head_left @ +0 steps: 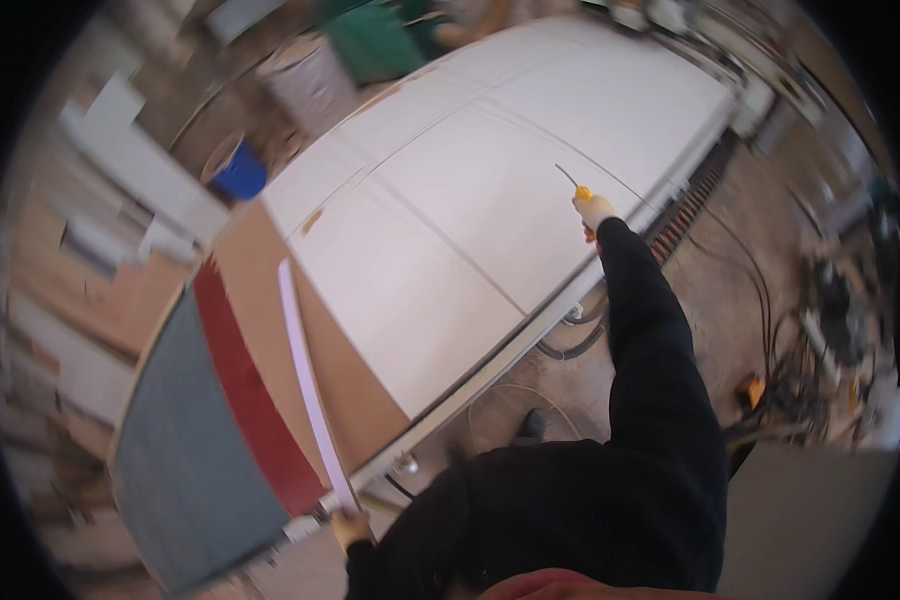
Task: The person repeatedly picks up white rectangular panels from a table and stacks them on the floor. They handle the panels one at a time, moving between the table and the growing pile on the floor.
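My left hand (350, 527) is closed round the near end of a long, narrow, pale strip (308, 385), at the near edge of the work table. The strip's far end lies over a brown board (288, 315). Stretched out to the right, my right hand (592, 212), in a pale glove, grips a yellow-handled tool (583, 193) with a thin metal shaft, perhaps a screwdriver. Its tip points away over large white panels (450, 230). Dark seams run between the panels. I cannot tell whether the tip touches the surface.
A dark red band (255, 400) and a grey surface (185, 460) form the table's left end. Beyond the far edge stand a blue bucket (238, 172) and a whitish sack (308, 82). Board offcuts (135, 160) lie at left. Cables (755, 275) and tools clutter the floor at right.
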### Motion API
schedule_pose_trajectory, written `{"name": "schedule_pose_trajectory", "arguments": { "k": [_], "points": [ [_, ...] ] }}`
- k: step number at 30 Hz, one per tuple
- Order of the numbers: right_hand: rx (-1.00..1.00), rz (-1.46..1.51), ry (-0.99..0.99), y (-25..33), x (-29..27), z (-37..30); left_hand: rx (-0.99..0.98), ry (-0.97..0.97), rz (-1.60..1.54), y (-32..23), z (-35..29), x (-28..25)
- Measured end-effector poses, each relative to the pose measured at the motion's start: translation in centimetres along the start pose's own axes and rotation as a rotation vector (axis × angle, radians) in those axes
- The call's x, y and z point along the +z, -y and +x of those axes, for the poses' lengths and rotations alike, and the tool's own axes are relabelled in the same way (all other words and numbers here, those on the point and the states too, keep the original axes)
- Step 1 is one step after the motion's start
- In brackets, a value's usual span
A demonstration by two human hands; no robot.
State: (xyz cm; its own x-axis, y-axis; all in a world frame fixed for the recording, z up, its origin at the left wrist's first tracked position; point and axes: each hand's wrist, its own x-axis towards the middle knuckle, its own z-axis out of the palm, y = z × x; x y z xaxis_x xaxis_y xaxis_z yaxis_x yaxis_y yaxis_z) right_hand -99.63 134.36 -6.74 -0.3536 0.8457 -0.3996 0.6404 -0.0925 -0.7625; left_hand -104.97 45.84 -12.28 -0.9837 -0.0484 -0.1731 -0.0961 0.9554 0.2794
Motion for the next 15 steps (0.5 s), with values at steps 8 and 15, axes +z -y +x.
{"name": "schedule_pose_trajectory", "arguments": {
  "k": [8,15],
  "points": [
    [-0.194,-0.24,0.45,2.7,23.3,-17.4,0.145,-0.049,-0.284,-7.9,11.5,3.0],
    [-0.351,-0.5,0.479,-2.6,34.3,-37.8,0.156,0.075,-0.538,-14.5,18.9,5.6]
  ]
}}
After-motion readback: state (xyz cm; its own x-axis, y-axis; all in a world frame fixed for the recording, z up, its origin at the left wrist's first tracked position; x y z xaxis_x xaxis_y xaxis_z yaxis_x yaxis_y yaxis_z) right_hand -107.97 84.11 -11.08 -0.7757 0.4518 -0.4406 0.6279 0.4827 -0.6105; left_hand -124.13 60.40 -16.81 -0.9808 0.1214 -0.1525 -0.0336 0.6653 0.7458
